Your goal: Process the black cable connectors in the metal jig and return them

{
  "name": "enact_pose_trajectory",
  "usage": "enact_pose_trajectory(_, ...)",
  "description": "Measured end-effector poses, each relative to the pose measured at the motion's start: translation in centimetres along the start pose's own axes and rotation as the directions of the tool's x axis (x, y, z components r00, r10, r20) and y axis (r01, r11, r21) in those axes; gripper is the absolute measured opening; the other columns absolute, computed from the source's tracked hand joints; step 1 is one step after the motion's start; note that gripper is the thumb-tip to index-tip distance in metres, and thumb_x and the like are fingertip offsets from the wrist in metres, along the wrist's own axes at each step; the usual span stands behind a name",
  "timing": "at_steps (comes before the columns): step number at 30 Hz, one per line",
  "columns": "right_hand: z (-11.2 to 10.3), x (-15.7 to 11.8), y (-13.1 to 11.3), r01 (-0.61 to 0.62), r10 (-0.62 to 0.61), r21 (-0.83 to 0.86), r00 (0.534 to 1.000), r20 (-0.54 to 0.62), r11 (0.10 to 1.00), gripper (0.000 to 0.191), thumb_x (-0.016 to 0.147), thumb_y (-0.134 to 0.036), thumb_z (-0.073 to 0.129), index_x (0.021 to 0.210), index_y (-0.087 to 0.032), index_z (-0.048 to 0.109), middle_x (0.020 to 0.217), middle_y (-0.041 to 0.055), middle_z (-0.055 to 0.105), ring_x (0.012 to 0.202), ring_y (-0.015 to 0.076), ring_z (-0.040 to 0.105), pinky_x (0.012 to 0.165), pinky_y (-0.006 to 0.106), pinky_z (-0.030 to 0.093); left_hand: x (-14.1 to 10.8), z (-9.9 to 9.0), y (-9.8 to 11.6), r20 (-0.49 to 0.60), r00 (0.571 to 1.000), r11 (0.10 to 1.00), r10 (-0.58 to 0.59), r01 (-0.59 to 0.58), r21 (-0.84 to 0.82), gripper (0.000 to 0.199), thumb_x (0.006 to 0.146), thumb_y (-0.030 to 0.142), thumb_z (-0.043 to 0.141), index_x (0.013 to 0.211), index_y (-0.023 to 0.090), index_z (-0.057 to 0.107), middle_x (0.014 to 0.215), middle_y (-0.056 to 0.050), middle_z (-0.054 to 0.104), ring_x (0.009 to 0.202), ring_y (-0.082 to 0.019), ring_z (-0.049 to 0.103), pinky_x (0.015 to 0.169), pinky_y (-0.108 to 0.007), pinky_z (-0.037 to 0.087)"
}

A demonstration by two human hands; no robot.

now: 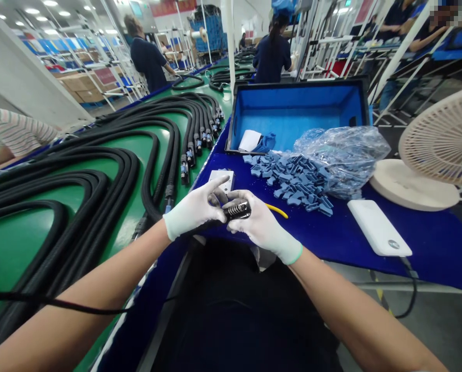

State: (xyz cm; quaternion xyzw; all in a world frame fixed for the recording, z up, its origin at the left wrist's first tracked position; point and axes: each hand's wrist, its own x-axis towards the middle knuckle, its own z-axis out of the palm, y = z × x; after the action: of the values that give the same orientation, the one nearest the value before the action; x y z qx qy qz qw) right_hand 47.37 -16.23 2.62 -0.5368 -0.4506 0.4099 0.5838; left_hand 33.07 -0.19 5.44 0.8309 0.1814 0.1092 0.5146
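Observation:
In front of my body, my gloved right hand is closed round a black cable connector with shiny metal contacts along its open side. My gloved left hand meets the connector's left end, thumb and curled fingers closed at it, while the index finger points out to the right. The fingers hide part of the connector. Just behind my hands lies a light metal block with holes. A yellow tool handle pokes out beside my right hand. Small blue plastic clips are heaped further right on the blue table.
Thick black hoses with connector ends lie across the green conveyor on the left. A blue crate, clear plastic bag, white power bank and fan stand to the right. Other people work further back and at left.

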Motion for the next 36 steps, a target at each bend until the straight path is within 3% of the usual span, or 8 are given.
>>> enact_pose_trajectory(6, 0.2, -0.1, 0.2, 0.03, -0.025, 0.029, 0.988, -0.153, 0.999, 0.042, 0.071, -0.016, 0.074, 0.11, -0.021, 0.062, 0.11, 0.0053, 0.073, 0.09, 0.0207, 0.071, 0.086, 0.038, 0.059, -3.3, 1.7, 0.2, -0.419, 0.908, 0.95, 0.018, 0.115, 0.292, 0.037, 0.072, 0.046, 0.084, 0.098, 0.02, 0.077, 0.087, -0.004, 0.07, 0.083, -0.025, 0.064, 0.084, -0.037, 0.052)
enact_pose_trajectory(9, 1.8, -1.0, 0.7, 0.088, -0.051, 0.117, 0.956, -0.29, 0.989, 0.039, 0.076, -0.022, 0.075, 0.112, -0.023, 0.06, 0.114, 0.0061, 0.074, 0.095, 0.0217, 0.072, 0.087, 0.038, 0.059, -5.2, 2.1, -0.6, -0.311, 0.922, 0.958, -0.23, 0.158, -0.24, 0.039, 0.088, 0.057, 0.067, 0.086, 0.019, 0.075, 0.082, -0.007, 0.07, 0.075, -0.024, 0.064, 0.074, -0.038, 0.055)
enact_pose_trajectory(11, 2.1, -1.0, 0.9, 0.106, -0.102, 0.03, 0.989, -0.109, 0.994, 0.042, 0.075, -0.025, 0.078, 0.114, -0.023, 0.064, 0.118, 0.0061, 0.073, 0.1, 0.0225, 0.071, 0.089, 0.037, 0.058, -5.4, 1.7, -1.2, -0.292, 0.904, 0.748, -0.312, 0.045, -0.662, 0.037, 0.092, 0.055, 0.063, 0.098, 0.02, 0.073, 0.088, -0.007, 0.071, 0.078, -0.022, 0.066, 0.074, -0.037, 0.057)
enact_pose_trajectory(14, 0.0, 1.7, 0.8, 0.167, -0.085, -0.308, 0.961, 0.264, 0.937, 0.036, 0.081, -0.033, 0.077, 0.115, -0.021, 0.072, 0.114, 0.0063, 0.075, 0.099, 0.0217, 0.071, 0.091, 0.035, 0.056, -4.3, 0.1, -1.4, -0.448, 0.82, 0.505, -0.356, -0.235, -0.831, 0.018, 0.092, 0.036, 0.07, 0.102, 0.021, 0.068, 0.078, 0.001, 0.061, 0.068, -0.011, 0.06, 0.07, -0.025, 0.056)
enact_pose_trajectory(17, -4.0, 7.1, 0.9, -0.023, -0.025, -0.827, 0.999, -0.045, 0.561, 0.033, 0.095, -0.036, 0.064, 0.118, -0.014, 0.072, 0.117, 0.0167, 0.072, 0.106, 0.026, 0.069, 0.096, 0.04, 0.053, -2.3, -1.8, -0.5, -0.529, 0.803, 0.606, -0.276, -0.282, -0.744, 0.013, 0.09, 0.027, 0.073, 0.098, 0.018, 0.066, 0.063, 0.007, 0.042, 0.052, -0.006, 0.041, 0.053, -0.018, 0.045)
enact_pose_trajectory(21, -7.6, 12.9, 2.0, -0.296, 0.069, -0.95, 0.955, -0.29, 0.101, 0.041, 0.096, -0.036, 0.061, 0.118, -0.003, 0.072, 0.123, 0.0331, 0.064, 0.112, 0.038, 0.068, 0.094, 0.048, 0.052, 1.6, -3.7, 1.1, -0.623, 0.78, 0.839, -0.059, -0.3, -0.455, 0.014, 0.087, 0.026, 0.073, 0.096, 0.018, 0.065, 0.058, 0.008, 0.038, 0.046, -0.007, 0.034, 0.046, -0.021, 0.035)
enact_pose_trajectory(28, -9.2, 15.1, 3.0, -0.245, 0.116, -0.967, 0.965, -0.236, 0.069, 0.032, 0.093, -0.021, 0.054, 0.112, -0.008, 0.076, 0.115, 0.0288, 0.07, 0.109, 0.0399, 0.07, 0.091, 0.052, 0.053, 9.2, -4.8, 0.9, -0.678, 0.725, 0.944, 0.117, -0.294, -0.151, 0.021, 0.08, 0.031, 0.072, 0.096, 0.019, 0.066, 0.052, 0.008, 0.044, 0.042, -0.008, 0.039, 0.045, -0.024, 0.037)
enact_pose_trajectory(36, -9.0, 17.2, 3.0, -0.2, 0.128, -0.977, 0.974, -0.189, 0.071, 0.035, 0.087, -0.023, 0.065, 0.115, -0.006, 0.075, 0.117, 0.0305, 0.071, 0.114, 0.0417, 0.067, 0.098, 0.052, 0.049, 10.2, -3.3, -0.7, -0.664, 0.739, 0.973, 0.114, -0.217, -0.075, 0.019, 0.081, 0.032, 0.071, 0.092, 0.016, 0.068, 0.052, 0.006, 0.047, 0.044, -0.009, 0.042, 0.046, -0.026, 0.038)
